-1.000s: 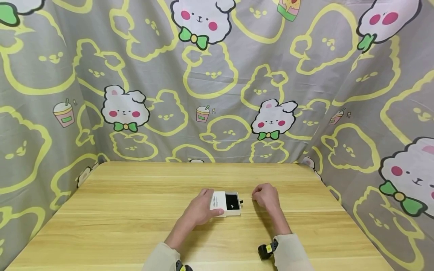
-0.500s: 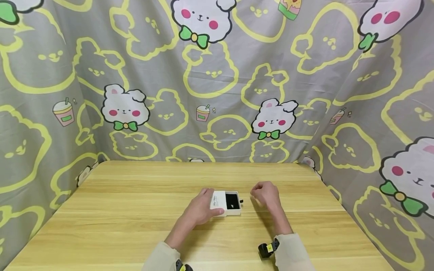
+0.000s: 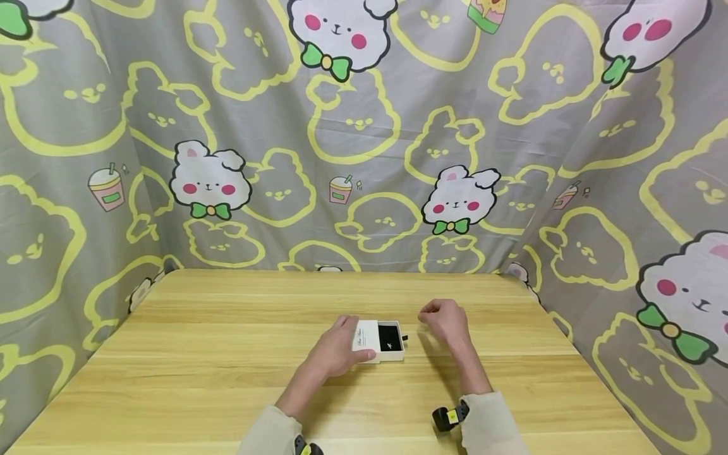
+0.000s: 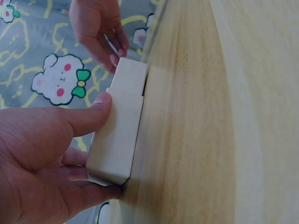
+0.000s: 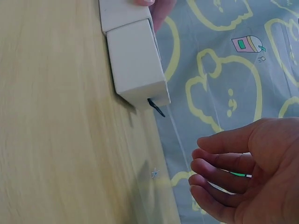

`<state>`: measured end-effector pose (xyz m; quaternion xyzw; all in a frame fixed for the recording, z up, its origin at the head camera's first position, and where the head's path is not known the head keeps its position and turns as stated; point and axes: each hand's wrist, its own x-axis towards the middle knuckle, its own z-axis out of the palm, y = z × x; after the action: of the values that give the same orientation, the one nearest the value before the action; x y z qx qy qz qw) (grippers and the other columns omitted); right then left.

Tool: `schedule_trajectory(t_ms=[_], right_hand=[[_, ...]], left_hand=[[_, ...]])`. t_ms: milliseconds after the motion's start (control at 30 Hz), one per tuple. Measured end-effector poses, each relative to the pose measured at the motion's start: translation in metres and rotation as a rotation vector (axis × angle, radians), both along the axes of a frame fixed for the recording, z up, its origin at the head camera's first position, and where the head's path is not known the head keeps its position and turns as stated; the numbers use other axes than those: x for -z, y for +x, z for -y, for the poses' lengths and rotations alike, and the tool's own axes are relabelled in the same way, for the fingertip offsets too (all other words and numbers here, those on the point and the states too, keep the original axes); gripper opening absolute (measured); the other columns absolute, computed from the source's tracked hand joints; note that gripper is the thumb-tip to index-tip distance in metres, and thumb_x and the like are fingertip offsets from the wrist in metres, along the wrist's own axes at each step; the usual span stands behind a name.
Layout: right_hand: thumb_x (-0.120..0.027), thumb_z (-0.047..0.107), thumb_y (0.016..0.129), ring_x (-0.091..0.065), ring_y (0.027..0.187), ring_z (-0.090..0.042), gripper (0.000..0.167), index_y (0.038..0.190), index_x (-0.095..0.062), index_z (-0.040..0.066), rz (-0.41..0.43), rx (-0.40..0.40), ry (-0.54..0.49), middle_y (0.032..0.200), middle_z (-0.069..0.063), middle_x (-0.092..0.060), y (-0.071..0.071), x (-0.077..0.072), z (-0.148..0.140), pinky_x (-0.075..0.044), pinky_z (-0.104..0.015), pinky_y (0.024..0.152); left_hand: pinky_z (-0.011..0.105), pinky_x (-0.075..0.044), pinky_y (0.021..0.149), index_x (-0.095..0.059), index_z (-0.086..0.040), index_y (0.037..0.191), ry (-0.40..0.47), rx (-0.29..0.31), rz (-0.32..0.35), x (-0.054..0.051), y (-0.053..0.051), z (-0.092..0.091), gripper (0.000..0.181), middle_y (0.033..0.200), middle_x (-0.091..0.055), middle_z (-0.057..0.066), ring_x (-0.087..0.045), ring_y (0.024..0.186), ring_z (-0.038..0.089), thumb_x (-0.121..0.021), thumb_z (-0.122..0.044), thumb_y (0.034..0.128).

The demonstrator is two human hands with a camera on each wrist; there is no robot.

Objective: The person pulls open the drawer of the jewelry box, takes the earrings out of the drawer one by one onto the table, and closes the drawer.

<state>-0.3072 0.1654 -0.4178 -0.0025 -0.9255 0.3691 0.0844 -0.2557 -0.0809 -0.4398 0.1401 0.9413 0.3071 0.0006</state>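
White box (image 3: 372,337), black lettering (image 3: 359,337) illegible

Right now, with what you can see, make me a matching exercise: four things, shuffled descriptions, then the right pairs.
Things:
1. left hand
2. right hand
3. pull tab
4. drawer

Descriptions:
A. black, at the drawer's end
B. white, partly out of its sleeve
C. gripping the sleeve
D. apart from drawer and sleeve

Pairs: 1-C, 2-D, 3-A, 4-B
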Motion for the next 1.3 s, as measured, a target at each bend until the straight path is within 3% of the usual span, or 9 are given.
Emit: schedule_trajectory(t_ms=[500,867,1067,1300], right_hand=[[-0.078,0.013,0.085,-0.067,0.078,-0.019,0.004,0.084,-0.078,0.008,-0.005,-0.073,-0.002,0.084,-0.004,-0.076,0.004,-0.001,0.022,-0.053,-0.037,0.075],[-0.080,0.014,0.084,-0.065,0.073,-0.015,0.008,0.082,-0.077,0.007,0.019,-0.141,0.007,0.077,0.001,-0.074,0.011,-0.003,0.038,-0.053,-0.033,0.070],[-0.080,0.011,0.083,-0.063,0.072,-0.014,0.005,0.079,-0.077,0.010,0.027,-0.175,0.012,0.076,0.001,-0.073,0.015,-0.008,0.042,-0.051,-0.031,0.066],[-0.081,0.011,0.080,-0.059,0.071,-0.015,0.005,0.077,-0.077,0.011,0.048,-0.203,0.064,0.076,0.002,-0.073,0.017,-0.009,0.046,-0.049,-0.030,0.064]], left_hand=[[0.052,-0.042,0.111,-0.039,0.006,0.151,0.011,-0.007,0.011,0.001,0.000,0.000,0.087,0.151,-0.045,0.023,-0.052,0.133,0.042,-0.078,-0.041,0.0887],[0.049,-0.050,0.097,-0.042,0.007,0.148,0.012,0.000,-0.011,0.001,0.000,0.001,0.085,0.143,-0.051,0.022,-0.059,0.109,0.030,-0.080,-0.038,0.0872],[0.050,-0.048,0.102,-0.041,0.007,0.148,0.007,0.006,-0.011,0.001,-0.001,0.001,0.085,0.145,-0.050,0.022,-0.059,0.117,0.033,-0.079,-0.040,0.0882],[0.047,-0.050,0.095,-0.042,0.007,0.148,0.005,0.004,-0.018,0.001,-0.002,0.001,0.085,0.144,-0.050,0.021,-0.059,0.106,0.027,-0.079,-0.040,0.0879]])
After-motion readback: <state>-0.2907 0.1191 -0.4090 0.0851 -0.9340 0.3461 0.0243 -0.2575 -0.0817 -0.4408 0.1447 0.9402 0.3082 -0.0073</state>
